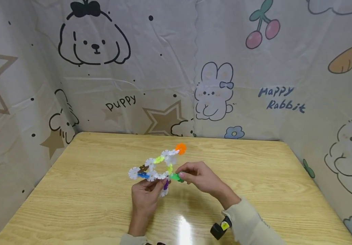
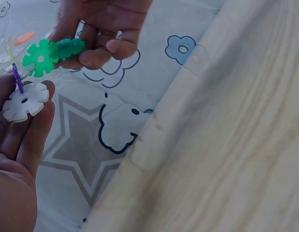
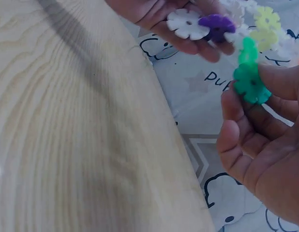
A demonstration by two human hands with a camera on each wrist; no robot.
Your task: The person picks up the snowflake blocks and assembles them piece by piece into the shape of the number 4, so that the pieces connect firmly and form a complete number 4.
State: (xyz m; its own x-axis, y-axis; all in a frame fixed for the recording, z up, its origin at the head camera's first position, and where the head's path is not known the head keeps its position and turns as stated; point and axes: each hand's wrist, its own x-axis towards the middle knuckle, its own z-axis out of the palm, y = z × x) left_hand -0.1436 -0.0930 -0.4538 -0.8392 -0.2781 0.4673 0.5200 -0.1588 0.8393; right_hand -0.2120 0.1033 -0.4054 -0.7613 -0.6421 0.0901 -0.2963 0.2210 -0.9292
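Observation:
Both hands hold a ring-shaped build of notched plastic snowflake discs above the table. My left hand (image 1: 145, 197) grips its lower side, near a purple disc (image 3: 217, 28) and a white disc (image 2: 26, 101) that hang down together. My right hand (image 1: 202, 178) pinches a darker green disc (image 3: 252, 83) between thumb and fingers. That disc is slotted to a lighter green disc (image 2: 40, 58), which meets the ring's right side. White and yellow discs (image 1: 159, 159) form the ring. An orange disc (image 1: 180, 148) tips the top branch; blue (image 1: 143, 175) and brown discs (image 1: 143, 168) sit at left.
A wood-grain table (image 1: 87, 204) spreads under the hands. Behind and beside it hangs a patterned cloth (image 1: 163, 75) with cartoon drawings. A small black device (image 1: 219, 230) with a yellow mark is at the right wrist.

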